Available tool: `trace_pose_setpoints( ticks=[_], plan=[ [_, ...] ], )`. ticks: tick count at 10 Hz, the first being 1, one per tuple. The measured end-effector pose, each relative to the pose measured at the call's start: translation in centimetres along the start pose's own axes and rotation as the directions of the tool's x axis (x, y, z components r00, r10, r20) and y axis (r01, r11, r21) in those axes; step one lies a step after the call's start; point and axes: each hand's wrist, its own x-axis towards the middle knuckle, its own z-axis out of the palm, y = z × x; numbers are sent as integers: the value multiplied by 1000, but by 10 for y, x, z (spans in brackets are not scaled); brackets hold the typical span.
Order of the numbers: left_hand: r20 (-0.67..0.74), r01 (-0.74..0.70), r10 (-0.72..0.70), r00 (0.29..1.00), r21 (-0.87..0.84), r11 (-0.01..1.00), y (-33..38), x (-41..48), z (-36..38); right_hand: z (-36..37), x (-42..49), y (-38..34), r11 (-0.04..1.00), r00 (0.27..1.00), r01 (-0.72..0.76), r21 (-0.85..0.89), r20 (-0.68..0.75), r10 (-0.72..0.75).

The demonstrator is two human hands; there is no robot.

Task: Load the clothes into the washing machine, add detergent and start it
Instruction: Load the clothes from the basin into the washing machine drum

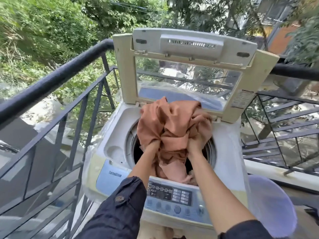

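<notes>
Fingers of left hand and right hand clench cloth.

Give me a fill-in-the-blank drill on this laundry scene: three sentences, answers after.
1. The orange cloth is gripped by ____ hands, the left hand and the right hand.
2. The washing machine has its lid standing ____.
3. The cloth's lower end hangs ____ the drum.
Missing words: both; open; inside.
</notes>
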Motion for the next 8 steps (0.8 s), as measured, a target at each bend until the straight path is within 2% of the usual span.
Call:
trace_pose_setpoints(
  ticks=[1,2,3,4,5,6,7,8],
  plan=[
    [48,98,-103,994,95,991,-10,12,-2,4,5,25,990,987,-122,-67,92,128],
    [-84,123,-105,991,254,959,-13,11,-8,5,23,59,929,931,-301,-218,143,335],
    [-164,116,-72,984,281,953,-13,9,-7,2,14,51,845,866,-393,-363,165,473],
    [-188,76,-19,982,306,949,-10,8,-6,-2,14,53,820,838,-448,-357,153,524],
    [-244,140,-120,962,67,988,-5,22,-4,-8,34,59,859,842,-409,-308,235,486],
    [-191,36,-22,981,70,997,-5,39,4,-1,50,57,835,880,-357,-419,149,451],
    [-192,-18,30,981,62,998,3,40,11,5,62,61,832,873,-370,-413,151,463],
    [-162,-74,58,985,-92,993,15,24,13,6,65,59,865,870,-404,-298,165,464]
  ],
)
